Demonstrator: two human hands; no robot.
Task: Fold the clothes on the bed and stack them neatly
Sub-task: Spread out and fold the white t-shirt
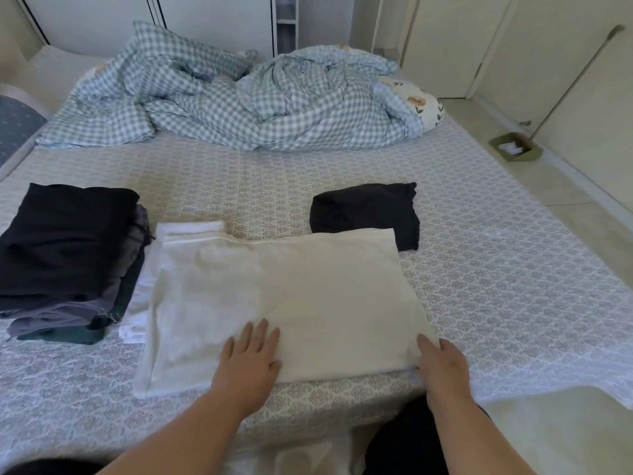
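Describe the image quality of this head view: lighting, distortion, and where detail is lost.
Head view: soft, even daylight with no hard shadows; wide-angle distortion bows the bed edges; the white garment is washed out, its folds faint; the dark stack loses detail in black; overall slightly soft.

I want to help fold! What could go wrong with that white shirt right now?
The white garment lies close to the bed edge, so it might slip off when lifted. Its far corner overlaps the small black garment, which could get dragged along. The dark stack looks uneven and might topple if more is added.
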